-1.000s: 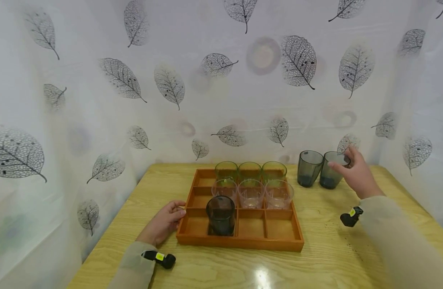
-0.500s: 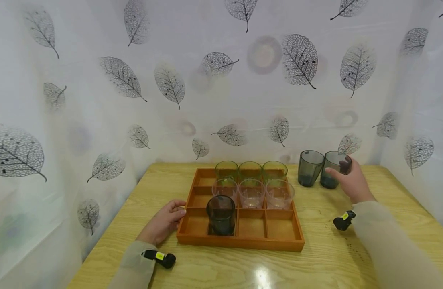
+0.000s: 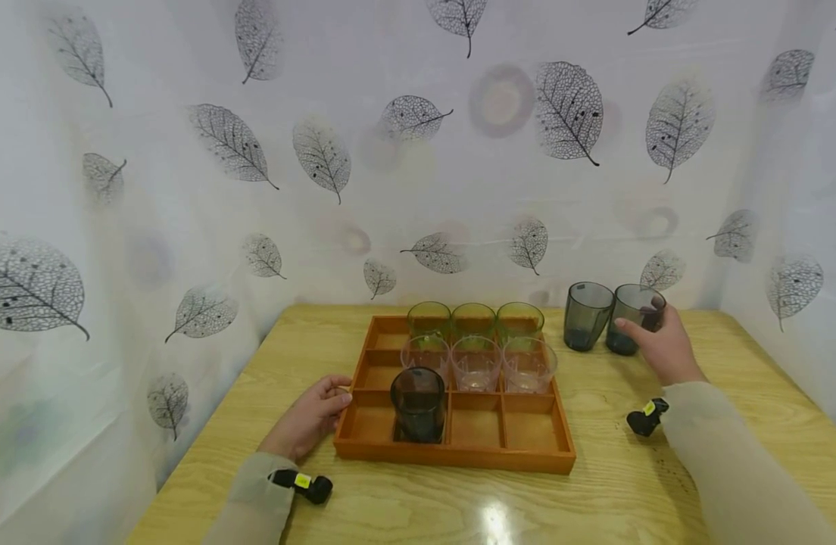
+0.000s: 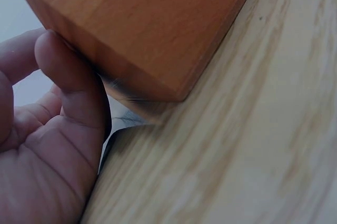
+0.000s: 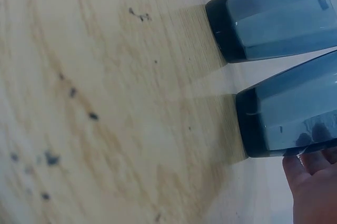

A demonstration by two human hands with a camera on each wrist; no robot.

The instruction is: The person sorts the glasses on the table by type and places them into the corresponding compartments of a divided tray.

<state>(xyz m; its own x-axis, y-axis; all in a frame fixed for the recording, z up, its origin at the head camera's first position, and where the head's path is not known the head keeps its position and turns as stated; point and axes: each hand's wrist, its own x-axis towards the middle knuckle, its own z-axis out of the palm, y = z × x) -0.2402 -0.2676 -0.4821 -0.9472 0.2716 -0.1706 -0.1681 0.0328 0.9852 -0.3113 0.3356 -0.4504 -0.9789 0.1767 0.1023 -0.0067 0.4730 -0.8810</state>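
My right hand (image 3: 669,350) grips a smoky grey drinking glass (image 3: 625,322) upright at the back right, thumb on the near side and fingers round its right side. Fingertips show through its wall in the right wrist view. Close to its left stands a matching grey glass (image 3: 586,318). My left hand (image 3: 309,416) holds the left edge of a wooden compartment tray (image 3: 452,456), its thumb against the outer wall in the left wrist view. In the tray's front row is a dark glass (image 3: 419,409); behind it are clear tumblers (image 3: 475,367) and green glasses (image 3: 472,322).
The wooden table (image 3: 391,503) reaches back to a white leaf-printed curtain (image 3: 363,166), which also hangs at both sides. Small dark marks (image 5: 72,92) dot the tabletop near the right wrist. Several tray compartments, such as one at the front right (image 3: 530,424), hold no glass.
My right hand has closed in round the right grey glass, and its wrist has moved slightly left. The left hand and the tray stay put; the view shifts a little.
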